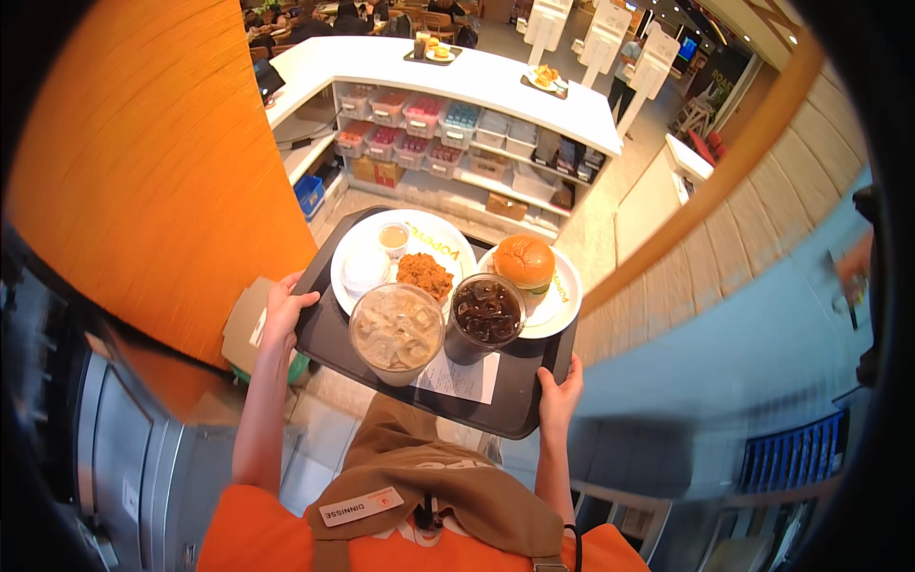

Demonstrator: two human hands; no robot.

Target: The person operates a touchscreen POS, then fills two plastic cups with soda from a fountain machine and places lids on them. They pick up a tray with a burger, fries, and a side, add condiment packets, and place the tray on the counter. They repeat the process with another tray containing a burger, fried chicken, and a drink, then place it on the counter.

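Observation:
Between my two hands I hold a dark serving tray (324, 329). My left hand (283, 307) is closed on its left edge, thumb on top, and my right hand (560, 389) grips the right edge near the front corner. A white plate (437, 229) at the back left bears fried chicken (425, 275), a small cup of sauce (393, 236) and a white lidded tub (366, 271). On the right plate (564, 303) sits a burger (523, 264). In front stand an iced milky drink (396, 329) and an iced dark drink (486, 313), beside a paper receipt (462, 379).
Ahead runs a white counter (400, 59) with shelves of plastic bins (422, 116) beneath. Two more food trays, a far one (434, 51) and a right one (544, 82), stand on it. An orange curved wall (162, 162) rises at left; a wooden-edged partition (705, 205) flanks the right.

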